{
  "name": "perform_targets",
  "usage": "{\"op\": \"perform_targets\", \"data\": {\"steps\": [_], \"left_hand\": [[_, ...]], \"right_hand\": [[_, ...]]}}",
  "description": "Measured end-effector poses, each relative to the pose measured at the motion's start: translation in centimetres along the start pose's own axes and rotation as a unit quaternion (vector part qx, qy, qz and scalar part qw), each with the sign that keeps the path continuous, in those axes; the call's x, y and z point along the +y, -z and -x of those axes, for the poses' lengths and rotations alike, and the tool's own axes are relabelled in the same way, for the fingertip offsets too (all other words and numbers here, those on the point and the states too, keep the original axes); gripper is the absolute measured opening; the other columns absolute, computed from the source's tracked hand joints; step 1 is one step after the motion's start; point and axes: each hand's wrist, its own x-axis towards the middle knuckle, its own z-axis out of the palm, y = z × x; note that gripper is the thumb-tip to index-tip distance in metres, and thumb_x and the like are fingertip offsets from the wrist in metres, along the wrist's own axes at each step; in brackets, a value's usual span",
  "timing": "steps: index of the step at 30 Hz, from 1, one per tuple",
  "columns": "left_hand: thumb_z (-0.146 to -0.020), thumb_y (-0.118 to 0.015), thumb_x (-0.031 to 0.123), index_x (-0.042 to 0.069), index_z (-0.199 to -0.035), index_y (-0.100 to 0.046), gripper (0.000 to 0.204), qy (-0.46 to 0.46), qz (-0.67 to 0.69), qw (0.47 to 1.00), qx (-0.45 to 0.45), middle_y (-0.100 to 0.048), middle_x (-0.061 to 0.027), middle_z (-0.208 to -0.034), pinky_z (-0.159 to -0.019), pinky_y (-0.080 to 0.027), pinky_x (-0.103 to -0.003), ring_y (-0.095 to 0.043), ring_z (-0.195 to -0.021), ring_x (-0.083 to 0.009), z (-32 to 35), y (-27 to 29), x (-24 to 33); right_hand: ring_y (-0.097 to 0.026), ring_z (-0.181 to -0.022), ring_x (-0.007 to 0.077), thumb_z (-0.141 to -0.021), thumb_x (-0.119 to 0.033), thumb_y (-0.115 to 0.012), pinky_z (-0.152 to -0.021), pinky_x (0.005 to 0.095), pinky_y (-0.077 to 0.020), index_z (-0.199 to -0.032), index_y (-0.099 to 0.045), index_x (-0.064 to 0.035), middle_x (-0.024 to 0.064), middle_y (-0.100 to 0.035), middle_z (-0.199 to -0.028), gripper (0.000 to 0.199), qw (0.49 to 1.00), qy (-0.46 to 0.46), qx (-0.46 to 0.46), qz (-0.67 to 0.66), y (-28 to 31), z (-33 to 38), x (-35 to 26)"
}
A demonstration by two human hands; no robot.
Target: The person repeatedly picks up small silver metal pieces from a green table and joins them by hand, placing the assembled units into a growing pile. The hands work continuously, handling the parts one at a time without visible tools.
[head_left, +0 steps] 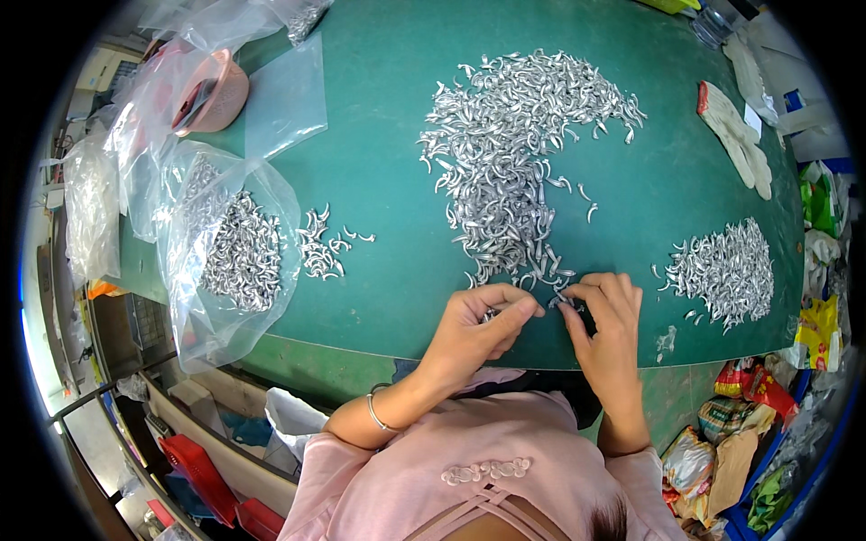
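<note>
Silver metal pieces (pixel 505 194): three piles right of one clear bag (pixel 188 320) holding more; one pink basket (pixel 232 95) beyond it, dark item (pixel 198 101) inside. Left hand (pixel 474 329) grip curled on pieces, right hand (pixel 609 320) grip pinching one.

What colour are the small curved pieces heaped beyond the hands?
The curved pieces are shiny silver-grey, best seen in the head view.

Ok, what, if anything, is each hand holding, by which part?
Left hand: small curved silver metal pieces in its curled fingers; gripped part hidden. Right hand: thumb and fingertips at a similar piece; whether it's pinched can't be told.
</note>
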Motion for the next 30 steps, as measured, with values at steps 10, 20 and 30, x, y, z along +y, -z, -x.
{"op": "perform_targets", "data": {"steps": [10, 20, 30], "left_hand": [[-0.09, -0.056, 0.017, 0.0, -0.089, -0.062, 0.018, 0.008, 0.009, 1.0, 0.004, -0.041, 0.0067, -0.056, -0.041, -0.02, -0.019, -0.031, -0.048, -0.0011, 0.1, 0.3, 0.1], [-0.074, -0.07, 0.001, 0.002, -0.096, -0.062, 0.023, -0.163, -0.194, 0.967, 0.008, -0.04, 0.007, -0.057, -0.045, -0.024, -0.018, -0.031, -0.05, -0.0013, 0.1, -0.2, -0.6], [-0.071, -0.071, -0.001, 0.003, -0.091, -0.066, 0.021, -0.264, -0.343, 0.899, 0.067, -0.041, 0.0023, -0.054, -0.044, -0.027, -0.019, -0.033, -0.047, -0.0023, 0.6, -1.6, -0.6]], "right_hand": [[-0.049, -0.081, 0.0258, -0.073, 0.003, -0.06, -0.073, 0.0356, -0.0362, -0.094, -0.061, -0.0014, 0.0094, -0.053, -0.086, 0.022, 1.0, -0.004, 0.008, -0.017, 0.6, -0.3, -0.3], [-0.049, -0.079, 0.0094, -0.081, 0.008, -0.056, -0.07, 0.0227, -0.0397, -0.09, -0.06, 0.0037, 0.0057, -0.056, -0.089, 0.011, 0.851, -0.182, -0.004, -0.492, 0.7, 0.8, -0.7], [-0.051, -0.087, 0.0101, -0.083, 0.006, -0.055, -0.079, 0.0229, -0.0399, -0.095, -0.056, 0.0027, 0.0061, -0.056, -0.094, 0.013, 0.73, -0.224, -0.044, -0.644, -0.3, 1.4, -1.1]]}}
